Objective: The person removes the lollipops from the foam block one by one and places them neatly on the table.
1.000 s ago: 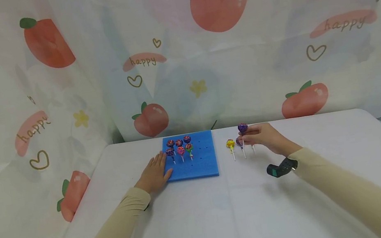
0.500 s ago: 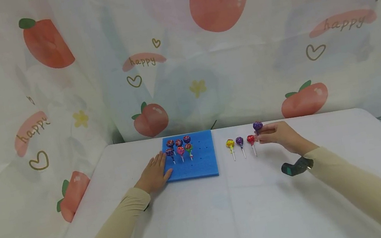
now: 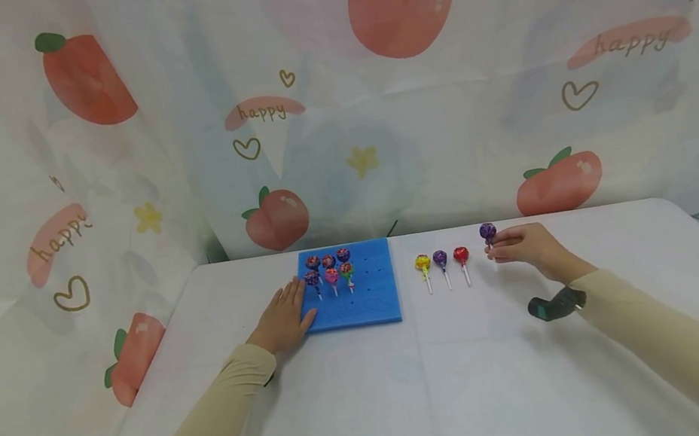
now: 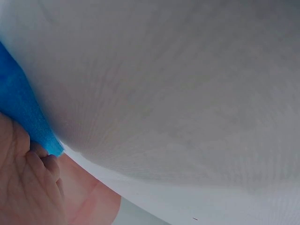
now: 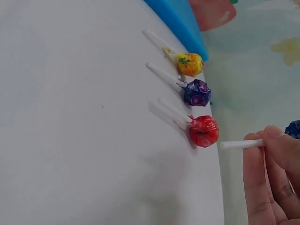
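1. My right hand (image 3: pixel 525 245) pinches the white stick of a purple lollipop (image 3: pixel 487 231); in the right wrist view the fingertips (image 5: pixel 276 140) are closed together on the stick, near its candy end.
2. This lollipop is held above the white table (image 3: pixel 418 390), head up, just to the right of the row of three that lies there.
3. The row, from left to right in the head view: a yellow lollipop (image 3: pixel 422 263), a second purple lollipop (image 3: pixel 440 258) and a red lollipop (image 3: pixel 461 255). They lie flat with sticks pointing toward me, side by side and not touching.
4. My left hand (image 3: pixel 284 318) rests flat on the table, fingers straight and together, pressing against the left edge of the blue foam board (image 3: pixel 372 298).
5. Six lollipops (image 3: pixel 329 270) stand upright in the left part of the board, in two rows of three.
6. Behind the table hangs a curtain (image 3: pixel 331 99) printed with peaches.
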Action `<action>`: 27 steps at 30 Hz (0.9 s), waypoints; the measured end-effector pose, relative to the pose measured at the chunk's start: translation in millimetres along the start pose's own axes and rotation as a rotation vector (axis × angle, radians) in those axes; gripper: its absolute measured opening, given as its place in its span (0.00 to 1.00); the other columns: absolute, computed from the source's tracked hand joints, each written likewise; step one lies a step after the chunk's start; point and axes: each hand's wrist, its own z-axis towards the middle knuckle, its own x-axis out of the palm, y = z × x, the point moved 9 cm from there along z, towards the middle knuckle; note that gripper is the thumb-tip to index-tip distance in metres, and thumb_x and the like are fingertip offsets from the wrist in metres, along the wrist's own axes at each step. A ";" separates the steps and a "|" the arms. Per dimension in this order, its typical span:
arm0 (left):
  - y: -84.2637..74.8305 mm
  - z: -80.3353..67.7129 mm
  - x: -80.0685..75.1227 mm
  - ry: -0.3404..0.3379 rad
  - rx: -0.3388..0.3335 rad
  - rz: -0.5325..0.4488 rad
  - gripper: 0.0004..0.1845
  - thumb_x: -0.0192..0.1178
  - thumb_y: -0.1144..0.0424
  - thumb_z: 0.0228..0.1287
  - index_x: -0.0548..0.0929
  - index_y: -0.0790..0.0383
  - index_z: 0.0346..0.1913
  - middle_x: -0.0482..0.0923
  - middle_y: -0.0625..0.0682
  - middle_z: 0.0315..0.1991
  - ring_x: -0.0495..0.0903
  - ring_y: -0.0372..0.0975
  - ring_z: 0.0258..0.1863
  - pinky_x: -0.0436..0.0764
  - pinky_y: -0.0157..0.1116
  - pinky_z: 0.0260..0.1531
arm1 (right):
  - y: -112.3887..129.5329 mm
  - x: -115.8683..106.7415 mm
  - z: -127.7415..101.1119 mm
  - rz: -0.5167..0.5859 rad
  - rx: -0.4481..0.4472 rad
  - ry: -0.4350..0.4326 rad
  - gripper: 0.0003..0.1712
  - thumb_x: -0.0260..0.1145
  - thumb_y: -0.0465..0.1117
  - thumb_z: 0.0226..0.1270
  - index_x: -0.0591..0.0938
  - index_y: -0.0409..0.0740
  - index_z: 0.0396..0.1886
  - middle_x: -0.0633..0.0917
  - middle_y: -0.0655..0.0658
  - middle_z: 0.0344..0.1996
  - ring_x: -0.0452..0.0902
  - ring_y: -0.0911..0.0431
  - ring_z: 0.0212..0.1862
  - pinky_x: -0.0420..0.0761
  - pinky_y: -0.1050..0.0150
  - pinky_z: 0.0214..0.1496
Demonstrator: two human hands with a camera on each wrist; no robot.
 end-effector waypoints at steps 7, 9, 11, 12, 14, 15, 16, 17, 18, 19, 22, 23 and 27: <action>1.5 1.4 2.3 -0.001 -0.001 0.008 0.36 0.41 0.48 0.73 0.51 0.74 0.71 0.49 0.66 0.73 0.51 0.54 0.73 0.52 0.48 0.72 | -12.2 -7.4 -0.4 -0.023 0.059 -0.031 0.28 0.64 0.43 0.64 0.73 0.27 0.58 0.87 0.45 0.41 0.83 0.68 0.37 0.74 0.54 0.58; 2.2 1.8 3.4 0.005 -0.004 0.010 0.37 0.41 0.48 0.73 0.51 0.73 0.71 0.49 0.66 0.73 0.51 0.53 0.73 0.52 0.48 0.72 | -14.7 -8.8 -0.5 -0.018 0.071 -0.040 0.28 0.64 0.43 0.64 0.73 0.27 0.57 0.88 0.48 0.38 0.83 0.68 0.36 0.74 0.55 0.58; 2.2 1.7 3.8 0.012 -0.007 0.004 0.37 0.41 0.48 0.73 0.51 0.73 0.71 0.48 0.66 0.73 0.50 0.53 0.74 0.52 0.48 0.73 | -16.1 -9.3 -1.3 -0.008 0.079 -0.046 0.28 0.64 0.42 0.64 0.73 0.27 0.57 0.88 0.49 0.37 0.83 0.69 0.36 0.74 0.55 0.57; 2.2 1.5 3.9 0.014 -0.008 0.002 0.37 0.41 0.48 0.73 0.51 0.73 0.71 0.48 0.66 0.73 0.50 0.53 0.74 0.52 0.48 0.73 | -17.2 -9.4 -1.3 -0.001 0.082 -0.046 0.28 0.64 0.42 0.64 0.73 0.26 0.57 0.88 0.50 0.36 0.83 0.68 0.36 0.75 0.56 0.57; 2.1 1.1 3.5 0.015 -0.011 -0.004 0.37 0.41 0.48 0.73 0.51 0.73 0.71 0.48 0.66 0.73 0.50 0.54 0.74 0.52 0.49 0.73 | -18.8 -9.5 -1.8 -0.003 0.097 -0.055 0.28 0.64 0.42 0.64 0.73 0.27 0.57 0.88 0.51 0.36 0.82 0.69 0.35 0.76 0.58 0.56; 2.1 1.0 3.3 0.015 -0.013 -0.007 0.37 0.41 0.48 0.73 0.51 0.73 0.71 0.48 0.66 0.73 0.50 0.53 0.74 0.51 0.49 0.73 | -19.9 -9.4 -1.8 -0.003 0.103 -0.059 0.28 0.64 0.42 0.64 0.73 0.27 0.58 0.88 0.50 0.37 0.82 0.69 0.35 0.76 0.58 0.56; 2.0 1.0 3.2 0.015 -0.014 -0.008 0.37 0.41 0.48 0.73 0.51 0.73 0.71 0.48 0.66 0.73 0.50 0.53 0.74 0.51 0.49 0.73 | -20.4 -9.2 -2.1 -0.004 0.108 -0.063 0.28 0.64 0.43 0.64 0.73 0.27 0.58 0.88 0.50 0.37 0.83 0.69 0.35 0.76 0.59 0.56; 2.2 1.0 3.2 0.014 -0.016 -0.008 0.37 0.41 0.48 0.73 0.51 0.73 0.71 0.48 0.65 0.73 0.50 0.53 0.74 0.52 0.48 0.73 | -21.5 -9.0 -2.0 -0.007 0.115 -0.068 0.29 0.64 0.43 0.64 0.73 0.27 0.58 0.88 0.49 0.37 0.82 0.69 0.35 0.76 0.59 0.56; 2.2 0.9 3.1 0.012 -0.016 -0.008 0.37 0.41 0.48 0.73 0.51 0.73 0.71 0.48 0.65 0.73 0.50 0.53 0.74 0.52 0.49 0.73 | -23.2 -8.7 -1.8 -0.016 0.126 -0.072 0.29 0.65 0.44 0.64 0.73 0.28 0.58 0.88 0.49 0.38 0.82 0.69 0.35 0.75 0.58 0.57; 2.2 0.8 3.1 0.009 -0.016 -0.007 0.37 0.41 0.48 0.73 0.51 0.73 0.71 0.48 0.65 0.73 0.50 0.53 0.74 0.52 0.49 0.72 | -24.7 -8.4 -1.6 -0.025 0.136 -0.078 0.29 0.65 0.44 0.63 0.74 0.29 0.58 0.87 0.48 0.38 0.82 0.68 0.35 0.75 0.58 0.57; 2.1 0.8 2.8 0.001 -0.010 -0.009 0.37 0.42 0.48 0.73 0.51 0.73 0.71 0.49 0.66 0.73 0.50 0.53 0.74 0.52 0.49 0.72 | -28.4 -6.7 -1.2 -0.045 0.155 -0.085 0.29 0.65 0.46 0.63 0.74 0.30 0.58 0.86 0.44 0.42 0.81 0.67 0.35 0.76 0.58 0.58; 2.0 0.7 2.7 -0.001 -0.009 -0.009 0.37 0.42 0.48 0.73 0.51 0.73 0.71 0.49 0.66 0.73 0.51 0.53 0.74 0.52 0.49 0.72 | -29.8 -6.1 -0.9 -0.050 0.160 -0.086 0.30 0.65 0.46 0.63 0.74 0.30 0.58 0.85 0.42 0.44 0.81 0.67 0.35 0.77 0.58 0.58; 2.3 1.2 3.3 0.003 -0.009 -0.007 0.37 0.42 0.48 0.72 0.51 0.73 0.71 0.48 0.66 0.73 0.50 0.53 0.74 0.52 0.49 0.72 | -33.6 -4.0 0.4 -0.045 0.172 -0.091 0.29 0.65 0.46 0.63 0.74 0.30 0.57 0.84 0.38 0.46 0.80 0.67 0.34 0.81 0.67 0.50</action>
